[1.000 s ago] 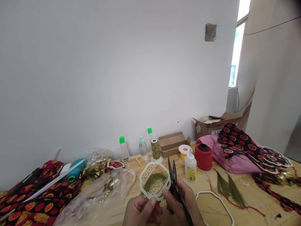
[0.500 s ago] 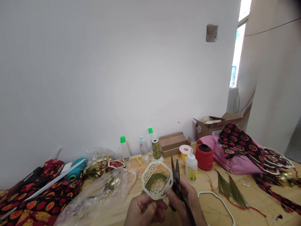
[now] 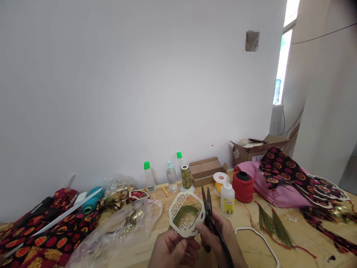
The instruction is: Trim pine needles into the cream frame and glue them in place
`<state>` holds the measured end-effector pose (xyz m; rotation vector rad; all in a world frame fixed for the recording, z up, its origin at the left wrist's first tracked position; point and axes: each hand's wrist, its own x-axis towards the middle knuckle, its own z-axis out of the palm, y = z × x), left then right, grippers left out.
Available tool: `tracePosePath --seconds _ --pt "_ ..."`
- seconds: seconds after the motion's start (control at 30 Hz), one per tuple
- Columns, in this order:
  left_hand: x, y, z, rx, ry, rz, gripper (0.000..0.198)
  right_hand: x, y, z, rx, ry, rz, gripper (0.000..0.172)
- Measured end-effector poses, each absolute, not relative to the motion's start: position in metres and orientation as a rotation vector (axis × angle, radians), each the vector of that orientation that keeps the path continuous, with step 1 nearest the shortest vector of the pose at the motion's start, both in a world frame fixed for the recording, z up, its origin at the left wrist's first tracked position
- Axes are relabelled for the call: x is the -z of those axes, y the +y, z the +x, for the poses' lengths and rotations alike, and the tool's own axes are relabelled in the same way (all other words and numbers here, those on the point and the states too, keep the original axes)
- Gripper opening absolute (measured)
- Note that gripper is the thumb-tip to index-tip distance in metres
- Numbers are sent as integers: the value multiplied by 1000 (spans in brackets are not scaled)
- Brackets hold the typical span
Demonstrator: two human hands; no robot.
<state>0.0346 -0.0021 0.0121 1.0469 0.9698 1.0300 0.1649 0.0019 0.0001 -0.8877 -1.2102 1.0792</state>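
Note:
Between my hands is a pale openwork frame (image 3: 182, 201) with a cut lattice pattern, tilted toward me. My left hand (image 3: 174, 247) is closed on its lower left edge. My right hand (image 3: 219, 238) grips dark scissors (image 3: 208, 208), blades pointing up and slightly apart, while its thumb presses the frame's lower right edge. Through the frame's opening shows a bundle of olive-green thread (image 3: 187, 215), behind it or on the table; I cannot tell which. Two green tassels (image 3: 275, 225) with red cord lie to the right, near another pale outline piece (image 3: 259, 234).
Behind my hands stand a glue bottle (image 3: 227, 199), a red thread cone (image 3: 243, 188), a yellow spool (image 3: 220, 179), an olive spool (image 3: 185, 178) and a small open box (image 3: 208, 171). Patterned fabric (image 3: 58, 234) and a clear plastic bag (image 3: 117, 230) lie left; a pink bag (image 3: 281, 195) lies right.
The view has shifted very slightly. Both hands keep their hold on the frame and scissors, with little visible movement.

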Motion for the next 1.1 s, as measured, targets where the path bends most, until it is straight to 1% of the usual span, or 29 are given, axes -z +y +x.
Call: tracePosePath --seconds 0.1,0.27,0.43,0.53,0.73,0.83,0.97,1.07,1.1 --pt "-9 -1 34 -1047 985 1052 33 -2 1 166 -1104 -1186 -888 28" --pt "-9 0 33 -1011 1035 1062 38 -3 0 163 -1148 -1189 -864 30" --pt "-15 -4 33 -1047 918 1015 29 -7 0 165 -1094 -1192 -862 27" --pt "-13 -4 33 -1077 947 1067 29 -8 -1 166 -1089 -1181 -859 25" --pt "-9 2 33 -1039 1105 1072 40 9 5 164 -1059 -1230 -855 27" --pt "-10 1 32 -1034 1061 1027 40 15 8 165 -1026 -1249 -841 26" --pt "-10 -1 31 -1037 1000 1068 40 6 5 168 -1062 -1236 -862 26" --pt "-10 2 31 -1155 1018 1069 38 -6 0 170 -1071 -1184 -906 26" --pt "-10 3 31 -1237 1025 1063 48 -8 -1 170 -1073 -1172 -920 25"
